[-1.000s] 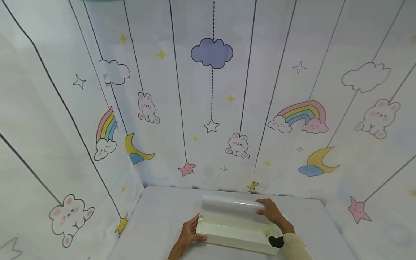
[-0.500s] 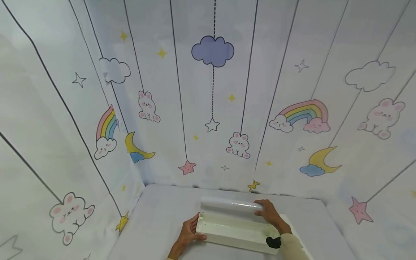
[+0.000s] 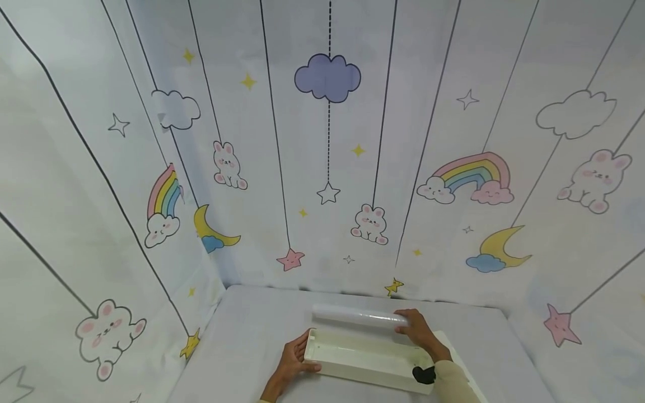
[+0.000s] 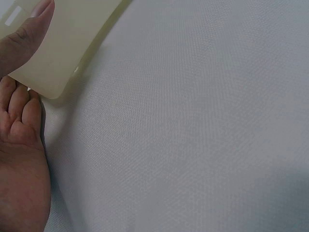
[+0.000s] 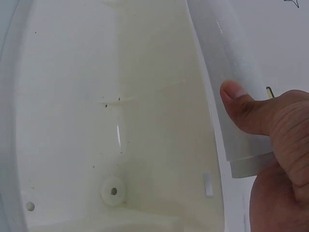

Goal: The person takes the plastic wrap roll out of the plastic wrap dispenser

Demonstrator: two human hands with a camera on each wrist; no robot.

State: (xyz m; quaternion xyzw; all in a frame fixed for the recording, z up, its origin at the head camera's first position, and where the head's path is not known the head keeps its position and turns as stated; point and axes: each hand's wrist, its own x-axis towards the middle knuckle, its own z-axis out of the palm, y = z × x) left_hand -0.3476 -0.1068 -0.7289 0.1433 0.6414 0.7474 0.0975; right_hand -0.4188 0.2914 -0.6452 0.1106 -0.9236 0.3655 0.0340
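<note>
A long cream plastic box (image 3: 368, 370), its top uncovered, lies on the white table. At its left end my left hand (image 3: 292, 361) grips the corner, thumb on the front wall and fingers round the end. In the left wrist view the thumb presses the box's outer wall (image 4: 67, 43). Behind the box is a roll of clear film (image 3: 358, 317). My right hand (image 3: 419, 331) holds the roll's right end. In the right wrist view the thumb lies on the roll (image 5: 236, 63) beside the box's inside (image 5: 154, 121), which shows small holes and dark specks.
A pale flat piece (image 3: 456, 355), perhaps a lid, lies partly hidden behind the right forearm. A black shape (image 3: 423, 375) shows at the right sleeve by the box. Patterned fabric walls (image 3: 327, 235) rise behind and beside the table (image 3: 242, 336).
Both hands, the box and the roll stay almost in place. The right hand and its forearm shifted slightly left early on; the camera view has moved a little.
</note>
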